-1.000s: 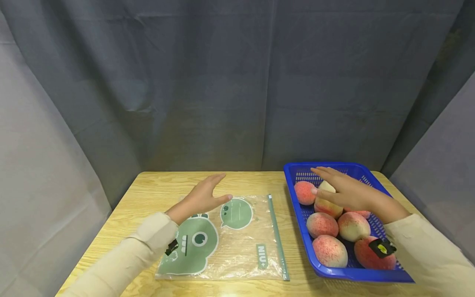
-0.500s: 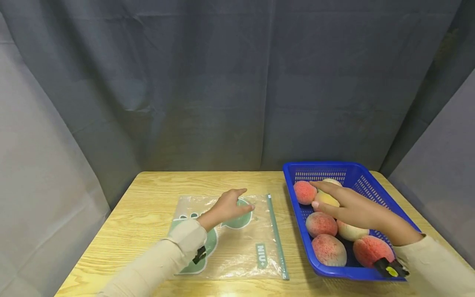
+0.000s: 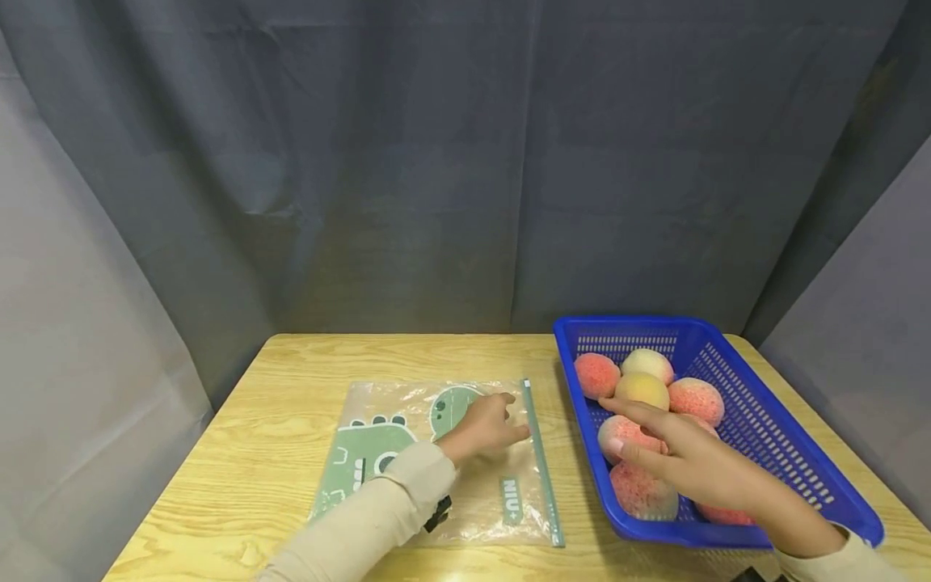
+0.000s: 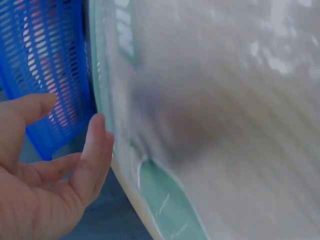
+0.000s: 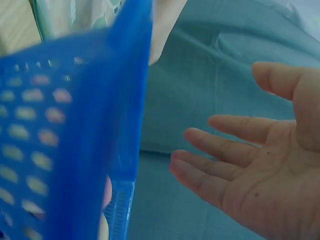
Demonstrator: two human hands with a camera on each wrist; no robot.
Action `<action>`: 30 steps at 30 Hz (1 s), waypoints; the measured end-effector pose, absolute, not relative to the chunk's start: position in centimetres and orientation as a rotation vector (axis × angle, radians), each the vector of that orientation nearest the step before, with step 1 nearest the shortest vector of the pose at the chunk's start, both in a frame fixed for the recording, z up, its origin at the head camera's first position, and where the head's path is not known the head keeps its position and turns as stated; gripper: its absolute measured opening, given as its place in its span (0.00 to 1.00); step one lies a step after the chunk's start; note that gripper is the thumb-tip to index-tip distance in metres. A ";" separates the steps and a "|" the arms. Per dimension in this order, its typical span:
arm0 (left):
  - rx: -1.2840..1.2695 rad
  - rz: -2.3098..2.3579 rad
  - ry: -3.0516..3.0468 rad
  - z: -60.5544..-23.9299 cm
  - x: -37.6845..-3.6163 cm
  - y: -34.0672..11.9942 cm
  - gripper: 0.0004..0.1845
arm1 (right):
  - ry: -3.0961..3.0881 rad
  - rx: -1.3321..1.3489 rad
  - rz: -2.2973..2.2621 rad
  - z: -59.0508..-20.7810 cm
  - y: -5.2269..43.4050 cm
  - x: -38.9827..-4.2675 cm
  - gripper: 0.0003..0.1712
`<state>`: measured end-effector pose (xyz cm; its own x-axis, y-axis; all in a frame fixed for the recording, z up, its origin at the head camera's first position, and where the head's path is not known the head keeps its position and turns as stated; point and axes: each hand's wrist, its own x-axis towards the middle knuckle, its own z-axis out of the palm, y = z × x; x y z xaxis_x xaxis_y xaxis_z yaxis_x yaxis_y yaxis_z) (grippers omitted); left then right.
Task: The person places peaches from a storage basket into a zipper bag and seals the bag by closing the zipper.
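Note:
A clear zip bag (image 3: pixel 480 501) printed with a green dinosaur lies flat on the wooden table (image 3: pixel 291 380). My left hand (image 3: pixel 486 424) rests over the bag, fingertips close to its green zipper strip (image 3: pixel 541 461). In the left wrist view the left hand (image 4: pixel 50 190) is relaxed and holds nothing, beside the bag (image 4: pixel 225 100). A blue basket (image 3: pixel 625 322) at the right holds several peaches (image 3: pixel 596 376). My right hand (image 3: pixel 684 457) is spread over the front peaches (image 3: pixel 640 489); whether it touches them I cannot tell. The right wrist view shows the right hand (image 5: pixel 260 175) open-palmed and empty.
The basket wall (image 5: pixel 85 125) fills the left of the right wrist view, and the basket (image 4: pixel 45 60) shows at the top left of the left wrist view. A dark grey curtain (image 3: pixel 465 162) hangs behind the table and at both sides.
My left hand has slid right across the bag toward the zipper strip. My right hand has drawn back from the pale peach at the basket's middle to the front peaches.

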<state>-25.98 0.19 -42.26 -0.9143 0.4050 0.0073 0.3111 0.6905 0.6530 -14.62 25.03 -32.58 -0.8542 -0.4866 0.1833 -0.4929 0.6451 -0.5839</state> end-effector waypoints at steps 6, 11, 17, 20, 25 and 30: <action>0.614 0.948 2.843 -43.4 -26.2 1.9 0.20 | -2.821 0.819 1.034 -33.4 24.4 -13.5 0.25; 0.556 0.938 2.865 -44.0 -26.3 2.9 0.23 | -2.814 0.828 1.146 -33.6 24.2 -13.1 0.25; 0.493 0.803 2.966 -44.6 -25.8 3.8 0.20 | -2.834 0.812 1.223 -34.0 24.1 -12.7 0.26; 0.452 0.706 3.019 -44.9 -25.7 4.3 0.23 | -2.841 0.803 1.235 -34.1 24.1 -12.6 0.26; 0.426 0.672 3.020 -45.1 -25.8 4.6 0.24 | -2.841 0.819 1.307 -34.1 24.2 -12.5 0.25; 0.427 0.779 2.938 -44.7 -26.0 4.1 0.15 | -2.809 0.842 1.338 -34.2 24.4 -12.5 0.24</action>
<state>-25.95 4.13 -44.71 -0.9588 0.2842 0.0013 0.2475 0.8326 0.4955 -12.53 24.44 -34.17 -0.8604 -0.4886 0.1451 -0.4207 0.5199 -0.7434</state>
